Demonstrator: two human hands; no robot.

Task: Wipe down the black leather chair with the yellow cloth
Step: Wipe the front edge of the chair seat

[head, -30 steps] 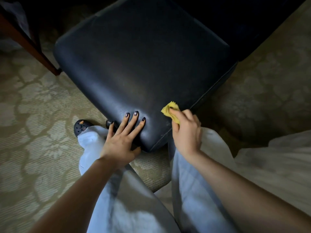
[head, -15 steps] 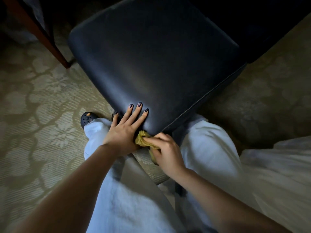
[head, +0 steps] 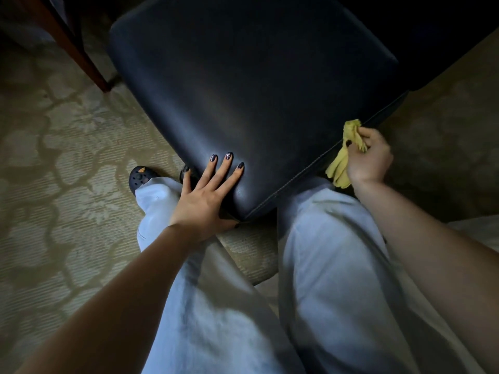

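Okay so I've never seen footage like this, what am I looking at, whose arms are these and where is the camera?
There is no machine here: a person wears one camera on the head, looking down, so the two arms are their own. It shows a black leather chair seat on patterned beige carpet. The left hand lies flat on the seat's near corner. The right hand grips a crumpled yellow cloth at the seat's stitched side edge. Below are pale blue trousers and a dark clog shoe.
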